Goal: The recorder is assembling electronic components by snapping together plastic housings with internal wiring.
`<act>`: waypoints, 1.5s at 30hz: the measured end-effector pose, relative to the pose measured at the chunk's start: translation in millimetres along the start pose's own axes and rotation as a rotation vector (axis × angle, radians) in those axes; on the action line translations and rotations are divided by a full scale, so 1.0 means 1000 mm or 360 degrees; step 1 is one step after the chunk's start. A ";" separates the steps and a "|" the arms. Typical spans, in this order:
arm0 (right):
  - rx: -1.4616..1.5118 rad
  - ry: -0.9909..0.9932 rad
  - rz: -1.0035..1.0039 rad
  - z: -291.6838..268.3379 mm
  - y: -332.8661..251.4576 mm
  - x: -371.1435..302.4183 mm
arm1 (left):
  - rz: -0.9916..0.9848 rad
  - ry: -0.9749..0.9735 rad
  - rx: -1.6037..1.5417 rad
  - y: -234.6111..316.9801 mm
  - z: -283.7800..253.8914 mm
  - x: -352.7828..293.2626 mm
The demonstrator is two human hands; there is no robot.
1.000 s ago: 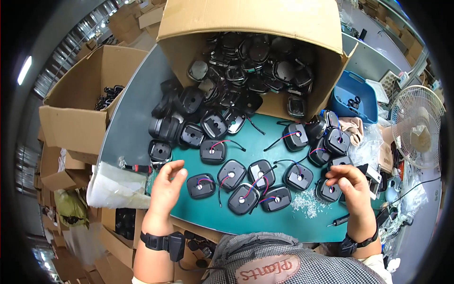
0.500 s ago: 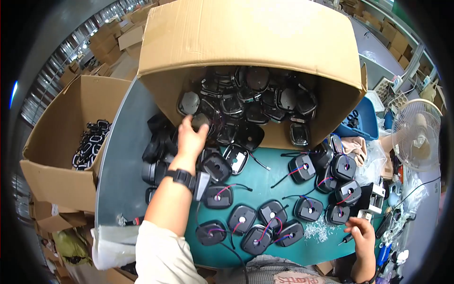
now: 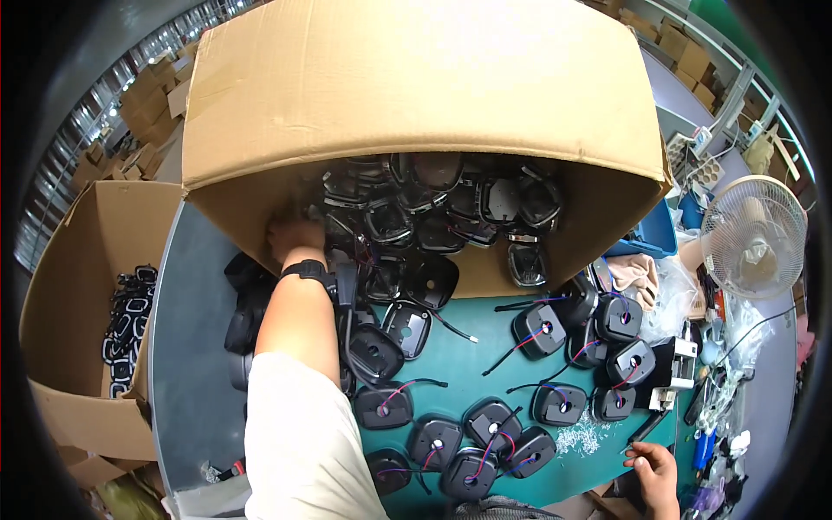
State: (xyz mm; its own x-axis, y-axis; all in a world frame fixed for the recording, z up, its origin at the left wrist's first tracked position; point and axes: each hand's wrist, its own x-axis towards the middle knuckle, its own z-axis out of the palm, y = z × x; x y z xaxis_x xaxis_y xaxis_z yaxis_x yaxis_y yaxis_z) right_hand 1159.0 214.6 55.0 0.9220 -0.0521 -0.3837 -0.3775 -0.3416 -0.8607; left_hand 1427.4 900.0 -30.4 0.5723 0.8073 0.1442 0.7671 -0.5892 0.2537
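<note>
A big cardboard box (image 3: 416, 82) lies with its opening toward me, heaped inside with black rounded-square plastic housings (image 3: 388, 222). My left hand (image 3: 295, 236) reaches into its shadowed left side, beside the housings; the fingers are too dark to make out. A black band (image 3: 305, 270) circles that wrist. Low on the right, my right hand (image 3: 654, 477) hovers near the table edge, fingers loosely bent and apart, with nothing visible in them. Close to it lies a slim black tool (image 3: 646, 426). Several black housings with red and blue wires (image 3: 435, 442) are spread over the green mat.
On the left stands an open carton (image 3: 87, 416) holding black frames with pale rims (image 3: 130, 316). At the right are a fan (image 3: 752, 238), a blue bin (image 3: 654, 232), a beige cloth (image 3: 635, 279) and clear plastic bags (image 3: 672, 299). Small clear bits (image 3: 582, 436) lie scattered on the mat (image 3: 485, 347).
My left hand has gone from the housings at the box's opening deeper into its left side. My right hand has dropped a little lower. The whole view has shifted.
</note>
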 end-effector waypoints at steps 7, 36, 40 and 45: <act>-0.0166 -0.0089 -0.0076 0.015 -0.028 -0.014 | 0.0061 -0.0086 -0.0460 -0.014 -0.013 -0.047; 0.0499 -0.1905 -0.0282 -0.008 0.058 -0.019 | 0.0524 -0.1720 -0.1125 -0.051 -0.100 -0.608; 0.0036 -0.1966 -0.0202 0.005 0.080 -0.031 | 0.0645 -0.1808 -0.0727 -0.033 -0.080 -0.619; 0.0250 -0.1953 -0.0019 0.030 0.106 -0.032 | 0.1247 -0.1779 -0.0668 -0.019 -0.062 -0.621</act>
State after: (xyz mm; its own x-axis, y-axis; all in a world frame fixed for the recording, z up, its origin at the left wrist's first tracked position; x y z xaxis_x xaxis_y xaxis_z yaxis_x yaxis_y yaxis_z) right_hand 1086.5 207.9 -33.9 0.2665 0.8931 -0.3625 -0.4538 -0.2155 -0.8646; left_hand 1039.1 412.0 -65.6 0.8760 -0.2836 -0.3902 0.1237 -0.6498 0.7500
